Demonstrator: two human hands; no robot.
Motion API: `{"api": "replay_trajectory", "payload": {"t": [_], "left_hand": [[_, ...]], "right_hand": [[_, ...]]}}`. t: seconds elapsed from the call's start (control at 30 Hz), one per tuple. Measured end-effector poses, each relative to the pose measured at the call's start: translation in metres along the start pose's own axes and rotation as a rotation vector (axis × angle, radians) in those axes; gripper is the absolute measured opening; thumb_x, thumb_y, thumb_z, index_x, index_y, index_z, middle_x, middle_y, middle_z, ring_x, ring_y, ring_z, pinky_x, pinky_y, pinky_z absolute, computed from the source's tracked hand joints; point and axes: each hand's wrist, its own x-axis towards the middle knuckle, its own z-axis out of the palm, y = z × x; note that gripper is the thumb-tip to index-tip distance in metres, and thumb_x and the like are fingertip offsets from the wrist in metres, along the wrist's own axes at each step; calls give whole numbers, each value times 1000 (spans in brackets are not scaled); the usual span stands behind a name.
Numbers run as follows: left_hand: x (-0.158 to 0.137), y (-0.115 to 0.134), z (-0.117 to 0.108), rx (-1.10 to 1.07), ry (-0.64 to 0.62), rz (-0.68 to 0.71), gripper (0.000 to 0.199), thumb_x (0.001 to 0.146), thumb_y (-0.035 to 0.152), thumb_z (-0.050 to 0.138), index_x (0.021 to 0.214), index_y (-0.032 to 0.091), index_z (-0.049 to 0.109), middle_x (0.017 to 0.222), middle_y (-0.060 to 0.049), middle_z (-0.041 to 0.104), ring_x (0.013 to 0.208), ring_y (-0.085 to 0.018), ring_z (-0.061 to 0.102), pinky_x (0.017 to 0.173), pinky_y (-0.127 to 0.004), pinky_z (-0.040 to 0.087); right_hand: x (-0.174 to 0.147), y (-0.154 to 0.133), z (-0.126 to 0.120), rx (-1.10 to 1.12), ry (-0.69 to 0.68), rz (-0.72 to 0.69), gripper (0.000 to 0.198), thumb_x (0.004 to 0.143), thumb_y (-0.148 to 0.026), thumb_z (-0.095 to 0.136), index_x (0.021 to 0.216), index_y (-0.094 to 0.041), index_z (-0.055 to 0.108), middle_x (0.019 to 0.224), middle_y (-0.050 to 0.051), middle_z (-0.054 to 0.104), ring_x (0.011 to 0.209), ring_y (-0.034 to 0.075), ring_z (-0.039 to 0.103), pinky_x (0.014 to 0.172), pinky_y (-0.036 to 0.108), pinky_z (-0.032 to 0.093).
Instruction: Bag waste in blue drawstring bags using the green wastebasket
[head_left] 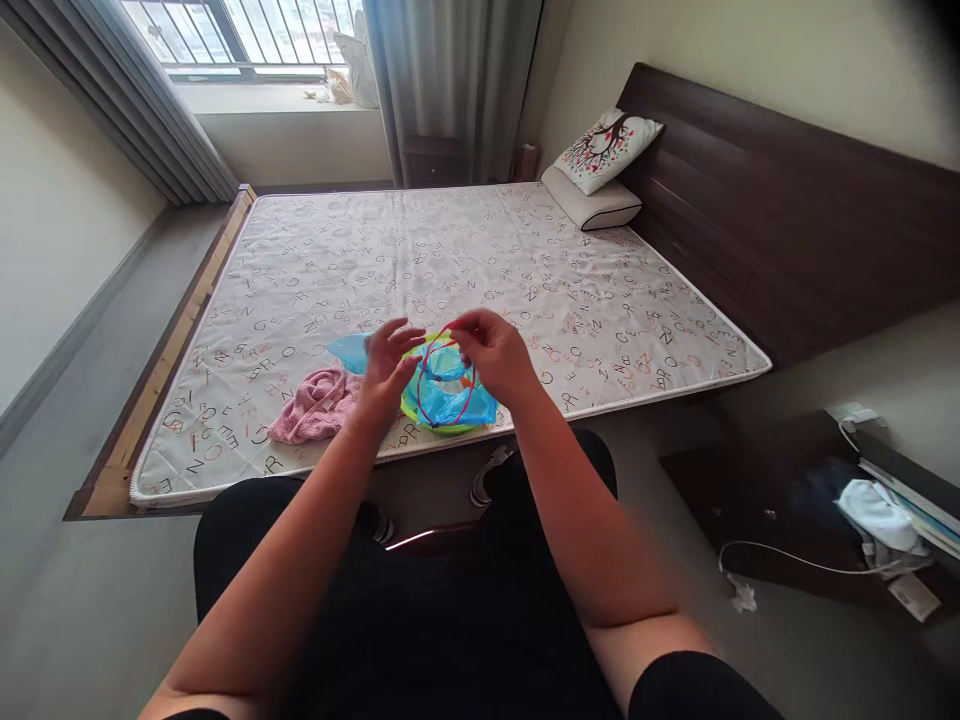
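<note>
Both hands raised over bed edge. Right hand [491, 355] pinches thin red loop cord [444, 385]; left hand [386, 365] fingers half-open, touching cord's left side. Green-and-blue plastic item [457, 408] beneath; pink knitted cloth [319, 405] just left, on letter-print mattress [450, 250].

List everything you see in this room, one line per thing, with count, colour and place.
hoop: one, thin pink-red ring, held up between both hands over the mattress's near edge
plastic bag: one, blue and lime green, on the mattress under the hoop
pink cloth: one, pink, crumpled on the mattress left of the bag
mattress: one, pale with printed letters, centre of the room
pillows: two, one white with a tree print on one plain, by the headboard
headboard: one, dark brown, right
curtains: grey, by the window
low table: one, dark, lower right, with cables and cloth
left hand: fingers spread at the hoop
right hand: pinching the hoop's top
</note>
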Motion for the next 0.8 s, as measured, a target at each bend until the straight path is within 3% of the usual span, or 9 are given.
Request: {"api": "replay_trajectory", "payload": {"t": [0.1, 0.2, 0.27, 0.37, 0.47, 0.53, 0.63, 0.73, 0.8], "left_hand": [[-3, -28, 6, 160, -149, -8, 94, 86, 65, 80, 162, 27, 39, 156, -19, 60, 149, -35, 55, 118, -51, 48], [-2, -52, 21, 371, -235, -102, 114, 73, 52, 93, 167, 24, 36, 157, -20, 59, 147, -38, 55, 121, -53, 43], [2, -67, 30, 462, -226, -223, 94, 78, 49, 87, 160, 21, 50, 142, -18, 69, 131, -37, 65, 112, -50, 50], [7, -85, 32, 545, -249, -334, 47, 94, 57, 66, 122, 20, 75, 104, -11, 78, 99, -31, 72, 92, -43, 54], [7, -94, 17, 593, -306, -356, 51, 98, 65, 54, 91, 20, 77, 79, -8, 73, 82, -29, 69, 80, -39, 52], [5, -91, 6, 607, -312, -355, 53, 97, 66, 53, 87, 20, 77, 81, -9, 74, 84, -31, 71, 82, -41, 53], [4, -72, 2, 568, -218, -236, 49, 97, 62, 57, 107, 20, 79, 113, -13, 80, 114, -35, 72, 104, -47, 53], [9, -42, 19, 454, -127, -88, 53, 95, 55, 67, 137, 23, 71, 140, -12, 74, 136, -33, 65, 117, -49, 48], [12, -24, 34, 370, -131, -68, 56, 93, 49, 73, 144, 26, 66, 130, -9, 78, 127, -29, 71, 110, -46, 53]], "right_hand": [[9, -10, -3, 139, 2, -9, 27, 93, -49, 79, 92, -26, 65, 72, -4, 61, 63, 11, 55, 62, 27, 50], [13, -20, -3, 174, -43, 4, 38, 90, -59, 80, 89, -26, 62, 70, -4, 58, 61, 11, 52, 57, 26, 48], [13, -24, -2, 153, -62, 10, 42, 88, -62, 81, 87, -26, 61, 69, -5, 57, 59, 10, 49, 54, 26, 46], [10, -24, -3, 90, -66, 22, 40, 89, -59, 81, 86, -25, 61, 66, -5, 53, 56, 9, 45, 51, 25, 41], [8, -17, -11, 72, -17, 54, 34, 91, -54, 80, 87, -25, 62, 64, -6, 48, 54, 9, 41, 48, 24, 35], [8, -12, -18, 100, 49, 79, 31, 91, -51, 79, 89, -25, 62, 64, -7, 46, 53, 9, 38, 46, 24, 32], [8, -8, -25, 149, 108, 99, 30, 90, -50, 80, 91, -25, 63, 65, -7, 46, 52, 8, 37, 45, 23, 30], [7, -8, -25, 198, 51, 121, 34, 87, -53, 82, 91, -25, 62, 67, -7, 49, 52, 8, 37, 45, 23, 30], [7, -7, -22, 219, 0, 140, 35, 86, -53, 83, 90, -25, 62, 66, -7, 49, 51, 7, 37, 45, 23, 31]]}}
